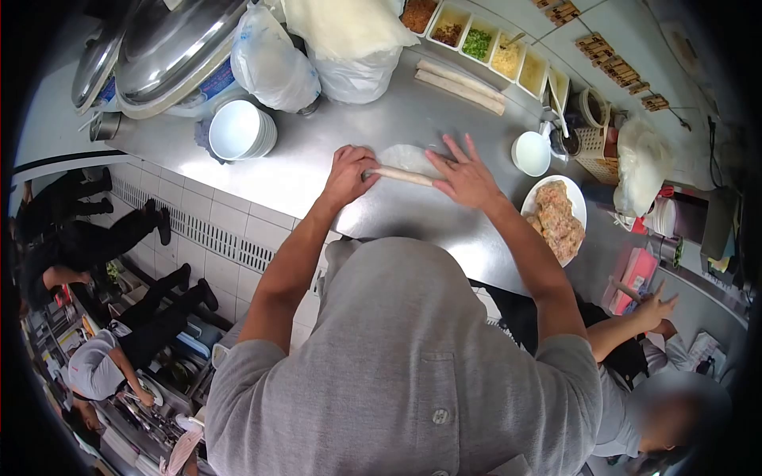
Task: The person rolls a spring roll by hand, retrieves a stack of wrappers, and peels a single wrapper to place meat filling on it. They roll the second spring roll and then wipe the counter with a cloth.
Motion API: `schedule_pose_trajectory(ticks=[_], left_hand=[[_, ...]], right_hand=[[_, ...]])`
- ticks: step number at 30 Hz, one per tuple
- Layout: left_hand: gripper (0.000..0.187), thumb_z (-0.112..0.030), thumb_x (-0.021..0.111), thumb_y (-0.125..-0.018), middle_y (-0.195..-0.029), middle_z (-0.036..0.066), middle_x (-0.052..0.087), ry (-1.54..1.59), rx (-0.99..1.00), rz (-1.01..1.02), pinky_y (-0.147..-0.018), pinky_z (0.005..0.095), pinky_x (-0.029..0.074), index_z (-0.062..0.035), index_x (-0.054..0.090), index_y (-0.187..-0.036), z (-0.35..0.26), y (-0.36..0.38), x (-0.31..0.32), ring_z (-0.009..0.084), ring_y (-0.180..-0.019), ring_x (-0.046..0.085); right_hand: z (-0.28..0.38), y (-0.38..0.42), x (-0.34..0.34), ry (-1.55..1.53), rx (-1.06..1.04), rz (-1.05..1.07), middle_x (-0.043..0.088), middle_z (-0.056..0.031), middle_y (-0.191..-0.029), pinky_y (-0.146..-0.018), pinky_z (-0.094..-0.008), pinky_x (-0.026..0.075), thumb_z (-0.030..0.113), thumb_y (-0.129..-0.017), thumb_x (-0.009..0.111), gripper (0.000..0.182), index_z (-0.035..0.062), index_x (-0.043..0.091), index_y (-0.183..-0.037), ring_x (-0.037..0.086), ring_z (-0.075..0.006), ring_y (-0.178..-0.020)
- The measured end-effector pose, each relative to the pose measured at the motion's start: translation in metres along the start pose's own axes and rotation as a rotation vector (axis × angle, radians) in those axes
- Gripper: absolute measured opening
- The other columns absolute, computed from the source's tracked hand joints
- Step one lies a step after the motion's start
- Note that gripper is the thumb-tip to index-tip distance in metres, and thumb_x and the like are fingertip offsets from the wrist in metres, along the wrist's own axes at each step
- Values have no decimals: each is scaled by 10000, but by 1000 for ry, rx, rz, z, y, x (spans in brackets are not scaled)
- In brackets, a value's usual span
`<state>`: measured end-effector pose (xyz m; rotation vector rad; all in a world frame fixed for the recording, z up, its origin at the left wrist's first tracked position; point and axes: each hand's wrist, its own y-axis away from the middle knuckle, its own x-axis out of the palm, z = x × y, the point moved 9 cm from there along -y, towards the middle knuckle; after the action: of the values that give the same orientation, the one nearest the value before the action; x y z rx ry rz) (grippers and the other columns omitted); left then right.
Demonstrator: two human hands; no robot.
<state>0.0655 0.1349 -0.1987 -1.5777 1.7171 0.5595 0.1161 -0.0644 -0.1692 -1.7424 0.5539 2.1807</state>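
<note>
On the steel counter in front of me lies a thin, pale spring roll (403,175), with a translucent round wrapper sheet (403,157) spread just beyond it. My left hand (349,174) is closed with its fingers curled around the roll's left end. At the other end, my right hand (467,176) has its fingers spread, the thumb side touching the roll and the fingertips near the wrapper's edge. Two long finished-looking rolls (460,86) lie farther back. To the right, an oval white plate (581,208) bears a mound of minced filling (556,218).
Stacked white bowls (238,131) stand at the left, near a plastic bag (274,59) and lidded metal pots (175,47). Toppings fill a row of containers (478,44) at the back. A white cup (531,153) sits by the plate. Co-workers (99,365) are at both sides.
</note>
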Motion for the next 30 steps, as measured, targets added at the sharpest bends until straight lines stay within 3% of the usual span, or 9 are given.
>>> schedule_pose_trajectory(ticks=[5, 8, 12, 19, 22, 25, 27, 28, 30], left_hand=[[220, -158, 799, -735, -1046, 25, 635, 19, 21, -31, -1031, 416, 364, -105, 723, -934, -1, 0, -1, 235, -1035, 574], [220, -153, 800, -730, -1044, 28, 635, 10, 26, -32, -1029, 411, 361, -102, 718, -928, -2, -1, -1, 235, -1028, 577], [224, -157, 800, -729, -1043, 28, 635, -1, 26, -21, -1025, 406, 359, -98, 717, -929, -2, 0, -2, 228, -1027, 579], [224, -168, 794, -742, -1059, 27, 632, -4, 27, -9, -1024, 406, 357, -93, 717, -939, -4, -2, -2, 223, -1033, 575], [220, -153, 797, -733, -1040, 19, 629, 17, 24, -31, -1027, 412, 355, -96, 720, -930, -2, 0, -2, 219, -1020, 573], [214, -141, 797, -724, -1020, 11, 626, 33, 28, -46, -1030, 419, 354, -98, 721, -920, -2, 0, -3, 216, -1005, 573], [214, -141, 797, -725, -1021, 12, 626, 33, 26, -42, -1031, 420, 354, -98, 721, -921, -2, 0, -2, 216, -1004, 573], [213, -143, 795, -727, -1021, 13, 627, 34, 19, -35, -1032, 421, 353, -98, 721, -922, -1, 0, 0, 216, -1005, 573], [212, -144, 793, -729, -1021, 14, 627, 32, 8, -29, -1033, 422, 352, -99, 720, -923, 1, 0, 0, 216, -1006, 573]], right_hand=[[17, 3, 3, -96, -86, -117, 645, -95, -1284, -1194, -591, 117, 444, -962, 538, 644, 168, 359, -1515, 286, -322, -1460], [-16, 17, -13, 31, 163, -74, 678, -114, -1195, -1129, -561, 290, 421, -960, 553, 614, 152, 403, -1491, 461, -342, -1316], [-109, 78, -70, -157, 744, -432, 689, -163, -1127, -924, -472, 460, 382, -994, 506, 576, 134, 389, -1500, 583, -386, -1011], [-190, 123, -12, -172, 1033, -244, 696, -203, -1076, -940, -478, 456, 447, -1044, 358, 571, 121, 357, -1512, 609, -433, -1010], [-197, 124, 3, -392, 993, -257, 703, -217, -976, -938, -437, 470, 460, -1046, 327, 611, 67, 321, -1515, 626, -404, -989], [-212, 142, -10, -682, 1014, -531, 730, -155, -866, -838, -397, 479, 460, -1043, 347, 602, 78, 347, -1508, 642, -312, -835], [-224, 156, -10, -1012, 1085, -696, 732, -47, -831, -681, -246, 386, 506, -1041, 337, 649, 49, 353, -1502, 493, -84, -689], [-207, 151, -25, -1174, 1160, -687, 736, -31, -859, -624, -225, 309, 469, -1052, 311, 593, 76, 377, -1492, 383, -46, -651], [-180, 131, -35, -1161, 1049, -600, 737, -30, -884, -634, -230, 316, 482, -1051, 301, 611, 75, 361, -1501, 413, -54, -689]])
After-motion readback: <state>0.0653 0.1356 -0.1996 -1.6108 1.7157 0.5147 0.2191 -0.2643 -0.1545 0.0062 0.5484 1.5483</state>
